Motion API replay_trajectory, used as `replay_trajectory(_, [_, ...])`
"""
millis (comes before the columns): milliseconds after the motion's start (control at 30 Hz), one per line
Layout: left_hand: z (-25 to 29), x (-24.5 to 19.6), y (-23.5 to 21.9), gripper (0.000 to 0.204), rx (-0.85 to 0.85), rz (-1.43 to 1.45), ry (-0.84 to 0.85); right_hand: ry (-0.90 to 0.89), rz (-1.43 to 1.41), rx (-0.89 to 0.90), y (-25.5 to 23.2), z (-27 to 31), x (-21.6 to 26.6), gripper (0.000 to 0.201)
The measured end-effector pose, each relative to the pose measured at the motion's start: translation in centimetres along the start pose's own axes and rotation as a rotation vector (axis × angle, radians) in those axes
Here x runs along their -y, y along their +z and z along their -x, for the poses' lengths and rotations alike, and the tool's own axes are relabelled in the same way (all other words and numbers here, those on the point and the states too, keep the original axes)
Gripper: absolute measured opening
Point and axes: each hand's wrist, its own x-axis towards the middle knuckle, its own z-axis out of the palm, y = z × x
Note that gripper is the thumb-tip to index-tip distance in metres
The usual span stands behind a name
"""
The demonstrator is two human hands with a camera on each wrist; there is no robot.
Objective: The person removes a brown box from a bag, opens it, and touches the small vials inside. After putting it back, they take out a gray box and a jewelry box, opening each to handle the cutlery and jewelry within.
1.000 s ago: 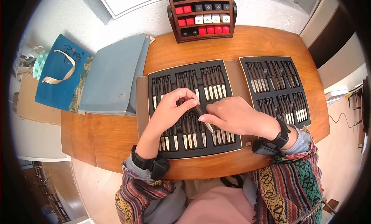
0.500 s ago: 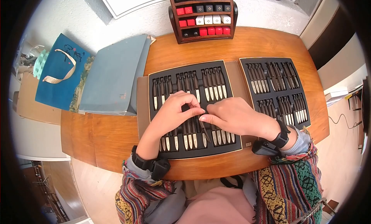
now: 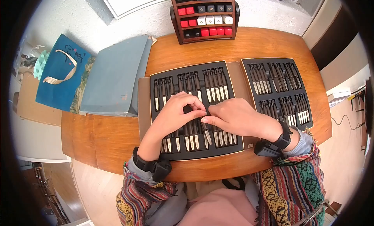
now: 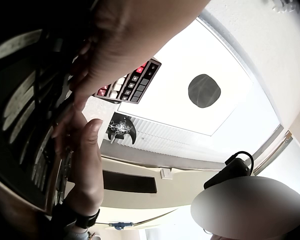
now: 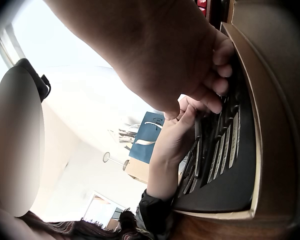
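In the head view a dark pen-like piece with a pale tip [image 3: 208, 138] slants over the lower middle group of the left black tray [image 3: 198, 154]. The left hand [image 3: 175, 113] pinches its upper end between thumb and fingertips. Beside it the right hand [image 3: 237, 117] has its fingers curled, its thumb tip close to the left fingertips; whether it grips the piece is hidden. Rows of similar dark pieces with pale tips [image 3: 216, 94] fill the tray's slots. In the right wrist view the left hand [image 5: 172, 140] meets the right hand [image 5: 165, 55] above the tray.
A second tray of similar pieces [image 3: 278, 94] lies at the right. Behind stands a wooden rack [image 3: 206, 38] with red, white and black blocks. A grey-blue folder [image 3: 113, 77] and a blue bag [image 3: 58, 85] are at the left of the wooden table [image 3: 117, 148].
The left hand has moved slightly down and right with the piece. The piece hangs lower and steeper, and its pale face has turned back into view. The right hand has hardly moved.
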Motion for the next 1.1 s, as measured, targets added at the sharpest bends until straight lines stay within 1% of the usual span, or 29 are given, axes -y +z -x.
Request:
replay_trajectory(500, [0.04,-0.20,0.07,0.009,-0.006,-0.021,0.023,0.014,0.019,0.040,-0.32,-0.01,0.20,0.053])
replay_trajectory(833, [0.02,-0.08,0.11,0.010,-0.008,-0.035,0.047,-0.009,0.033,0.036,-0.30,0.03,0.18,0.044])
replay_trajectory(1100, [0.04,-0.31,0.06,0.010,-0.006,-0.044,0.028,-0.015,0.025,0.024,-0.32,0.07,0.19,0.042])
